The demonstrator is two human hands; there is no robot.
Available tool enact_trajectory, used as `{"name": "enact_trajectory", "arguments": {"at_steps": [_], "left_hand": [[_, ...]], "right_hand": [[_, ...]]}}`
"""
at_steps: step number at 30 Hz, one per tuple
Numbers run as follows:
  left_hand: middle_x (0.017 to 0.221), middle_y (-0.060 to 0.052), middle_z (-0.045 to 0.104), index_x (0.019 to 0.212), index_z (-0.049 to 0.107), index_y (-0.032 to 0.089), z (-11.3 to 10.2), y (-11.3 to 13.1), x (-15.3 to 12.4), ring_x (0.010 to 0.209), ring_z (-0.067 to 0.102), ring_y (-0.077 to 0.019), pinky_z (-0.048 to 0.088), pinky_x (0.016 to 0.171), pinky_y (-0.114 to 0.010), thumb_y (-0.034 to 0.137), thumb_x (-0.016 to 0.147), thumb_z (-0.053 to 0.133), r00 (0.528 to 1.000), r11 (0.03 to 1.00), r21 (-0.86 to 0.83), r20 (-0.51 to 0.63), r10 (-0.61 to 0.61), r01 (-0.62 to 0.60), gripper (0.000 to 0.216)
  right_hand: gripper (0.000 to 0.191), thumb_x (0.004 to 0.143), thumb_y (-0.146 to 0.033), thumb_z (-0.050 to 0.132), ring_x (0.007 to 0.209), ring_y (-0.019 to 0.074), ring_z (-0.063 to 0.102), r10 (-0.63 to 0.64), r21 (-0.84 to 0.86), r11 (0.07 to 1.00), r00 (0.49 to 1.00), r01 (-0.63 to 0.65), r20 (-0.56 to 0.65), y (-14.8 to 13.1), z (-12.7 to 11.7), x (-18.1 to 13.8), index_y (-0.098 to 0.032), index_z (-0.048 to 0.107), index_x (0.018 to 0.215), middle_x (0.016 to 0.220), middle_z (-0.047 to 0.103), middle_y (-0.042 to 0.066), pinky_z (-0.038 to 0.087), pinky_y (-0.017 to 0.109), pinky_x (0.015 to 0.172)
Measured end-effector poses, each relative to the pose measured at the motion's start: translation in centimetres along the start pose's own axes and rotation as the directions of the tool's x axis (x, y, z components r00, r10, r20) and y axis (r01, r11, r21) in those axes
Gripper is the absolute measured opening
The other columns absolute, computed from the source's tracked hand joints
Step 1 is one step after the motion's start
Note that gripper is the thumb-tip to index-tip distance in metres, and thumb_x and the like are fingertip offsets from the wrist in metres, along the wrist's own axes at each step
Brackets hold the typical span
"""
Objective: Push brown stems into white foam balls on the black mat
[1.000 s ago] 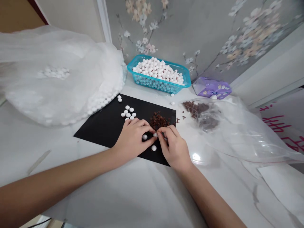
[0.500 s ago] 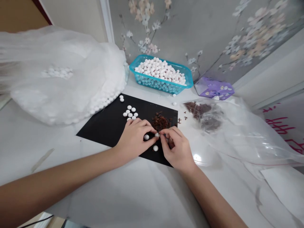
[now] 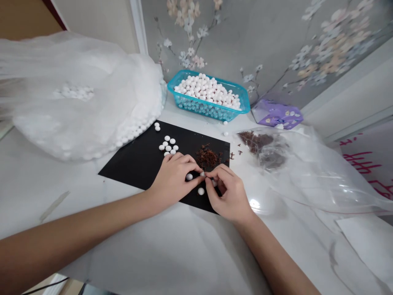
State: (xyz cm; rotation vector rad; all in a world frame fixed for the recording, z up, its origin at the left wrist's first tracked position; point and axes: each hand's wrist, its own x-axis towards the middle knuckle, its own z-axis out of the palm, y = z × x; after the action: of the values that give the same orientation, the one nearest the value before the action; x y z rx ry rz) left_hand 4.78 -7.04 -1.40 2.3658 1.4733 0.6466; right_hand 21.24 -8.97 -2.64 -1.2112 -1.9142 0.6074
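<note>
Over the black sheet (image 3: 135, 164), my left hand (image 3: 175, 176) pinches a small white ball (image 3: 202, 174) between thumb and forefinger. My right hand (image 3: 229, 190) has its thumb and fingertips pressed together against the right side of that ball; whatever they hold is too small to make out. Another white ball (image 3: 189, 177) lies under the left palm, and one more loose ball (image 3: 201, 191) sits just below the fingertips. Beyond the hands is a heap of small reddish-brown stem-like pieces (image 3: 208, 156). Several white balls (image 3: 168, 148) cluster past the left knuckles.
A turquoise basket (image 3: 202, 107) full of white balls stands by the wall. At left bulges a large translucent bag (image 3: 92, 119) of white balls. A purple packet (image 3: 279, 114) and a clear plastic bag (image 3: 310, 168) with brown pieces lie at right on the white table (image 3: 147, 254).
My right fingertips have shifted slightly left, closer to the pinched ball, and the right hand has turned a little. The left hand stays in place.
</note>
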Motion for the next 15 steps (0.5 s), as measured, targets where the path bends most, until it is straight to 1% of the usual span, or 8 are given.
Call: {"name": "enact_trajectory", "arguments": {"at_steps": [5,9,15], "left_hand": [[0.087,0.003,0.063,0.082,0.065,0.024,0.06,-0.1,-0.03,0.085,0.052,-0.0168,0.03,0.078,-0.035,0.034,0.082,0.056,1.0,1.0,-0.01,0.006,0.008,-0.008,0.014],[0.086,0.004,0.063,0.082,0.065,0.024,0.07,-0.08,-0.01,0.085,0.052,-0.0165,0.03,0.078,-0.035,0.035,0.082,0.056,1.0,1.0,-0.008,0.0,0.012,-0.012,0.014],[0.087,0.002,0.064,0.081,0.065,0.024,-0.01,0.0,0.01,0.086,0.053,-0.0174,0.03,0.079,-0.036,0.035,0.081,0.056,1.0,1.0,0.001,0.0,-0.005,0.005,0.014]], "right_hand": [[0.01,0.074,-0.009,0.05,0.056,0.0081,0.043,0.066,0.016,0.998,0.997,-0.067,0.048,-0.01,0.03,0.4,-0.018,0.051,0.075,0.075,0.046,-0.001,0.034,0.021,0.048],[0.01,0.073,-0.009,0.049,0.058,0.0086,0.044,0.116,0.018,0.993,0.991,-0.117,0.062,-0.01,-0.02,0.57,-0.019,0.051,0.074,0.075,0.046,-0.001,0.035,0.021,0.049],[0.008,0.074,-0.011,0.05,0.06,0.0095,0.046,0.114,-0.005,0.994,0.991,-0.113,0.064,0.03,-0.12,0.48,-0.019,0.052,0.075,0.077,0.048,-0.001,0.036,0.022,0.049]]}}
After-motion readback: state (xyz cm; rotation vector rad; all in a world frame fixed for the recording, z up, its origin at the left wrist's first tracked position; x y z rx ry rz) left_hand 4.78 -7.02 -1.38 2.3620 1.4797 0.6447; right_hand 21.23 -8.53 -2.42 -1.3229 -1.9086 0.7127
